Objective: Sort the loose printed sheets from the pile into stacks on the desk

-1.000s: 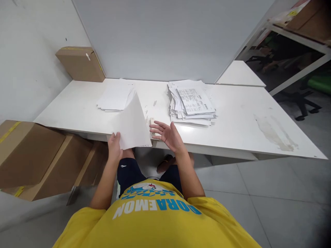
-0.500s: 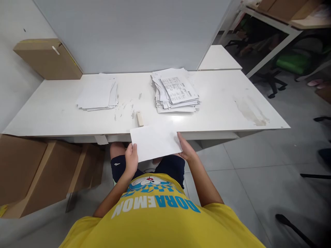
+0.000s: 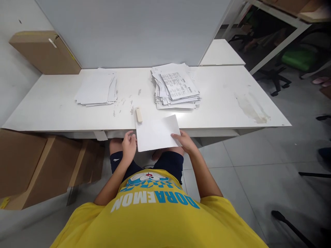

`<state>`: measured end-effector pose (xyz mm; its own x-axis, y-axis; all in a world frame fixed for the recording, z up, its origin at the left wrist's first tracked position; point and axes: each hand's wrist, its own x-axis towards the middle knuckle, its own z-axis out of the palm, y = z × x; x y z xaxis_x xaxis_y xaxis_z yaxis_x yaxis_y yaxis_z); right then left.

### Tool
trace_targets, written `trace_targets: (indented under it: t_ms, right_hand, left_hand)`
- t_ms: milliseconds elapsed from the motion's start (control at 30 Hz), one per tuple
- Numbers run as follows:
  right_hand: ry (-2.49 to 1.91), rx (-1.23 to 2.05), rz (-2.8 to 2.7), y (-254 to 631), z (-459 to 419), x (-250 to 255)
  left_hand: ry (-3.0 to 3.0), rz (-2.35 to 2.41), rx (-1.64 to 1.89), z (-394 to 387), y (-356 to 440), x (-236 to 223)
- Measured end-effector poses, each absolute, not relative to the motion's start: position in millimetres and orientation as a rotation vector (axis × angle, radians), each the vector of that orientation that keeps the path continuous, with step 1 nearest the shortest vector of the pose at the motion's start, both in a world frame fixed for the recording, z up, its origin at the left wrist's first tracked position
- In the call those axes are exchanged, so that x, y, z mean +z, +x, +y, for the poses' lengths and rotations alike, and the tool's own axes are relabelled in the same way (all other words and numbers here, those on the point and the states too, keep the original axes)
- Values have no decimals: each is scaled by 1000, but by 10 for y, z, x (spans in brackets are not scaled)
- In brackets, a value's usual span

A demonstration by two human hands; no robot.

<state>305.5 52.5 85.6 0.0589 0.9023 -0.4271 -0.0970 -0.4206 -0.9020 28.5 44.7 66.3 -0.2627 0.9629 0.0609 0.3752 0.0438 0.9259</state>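
A blank white sheet of paper (image 3: 156,134) juts over the table's front edge, its far part above the tabletop. My right hand (image 3: 186,142) grips its right side, thumb on top and fingers underneath. Beside the left edge of the sheet, my left hand (image 3: 129,146) has its fingers apart and curled a little, holding nothing. A small cream-coloured block (image 3: 139,115), its kind unclear, lies just past the sheet's far left corner. Farther back are a stack of printed papers (image 3: 178,86) and, to the left, a stack of mostly blank papers (image 3: 95,88).
The white table (image 3: 219,103) backs onto a grey panel (image 3: 134,31). A cardboard box (image 3: 46,51) stands at its back left. More cardboard boxes (image 3: 54,165) sit below on the left. A green chair (image 3: 298,58) is at the far right.
My left hand has let go of the sheet's left edge. The sheet has turned slightly and flattened toward the table, while my right thumb has moved farther onto it.
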Motion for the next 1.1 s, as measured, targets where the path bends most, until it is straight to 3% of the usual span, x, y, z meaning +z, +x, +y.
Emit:
trace_targets:
  t_ms: [100, 267, 500, 900, 1100]
  right_hand:
    - [-1511, 1487, -850, 3121, 558, 882]
    - [-1506, 1480, -868, 3157, 612, 841]
    - [-1516, 1371, -959, 3143, 581, 795]
    - [-1614, 1158, -1245, 3175, 595, 1087]
    - [-1645, 911, -820, 3560, 587, 1174]
  left_hand:
    - [1945, 1723, 1148, 624, 194, 839]
    - [2627, 1295, 863, 1006, 136, 873]
    - [2600, 1355, 976, 1068, 147, 599]
    - [2644, 1400, 1136, 1089, 204, 563]
    - [2597, 1444, 1215, 1057, 258, 574]
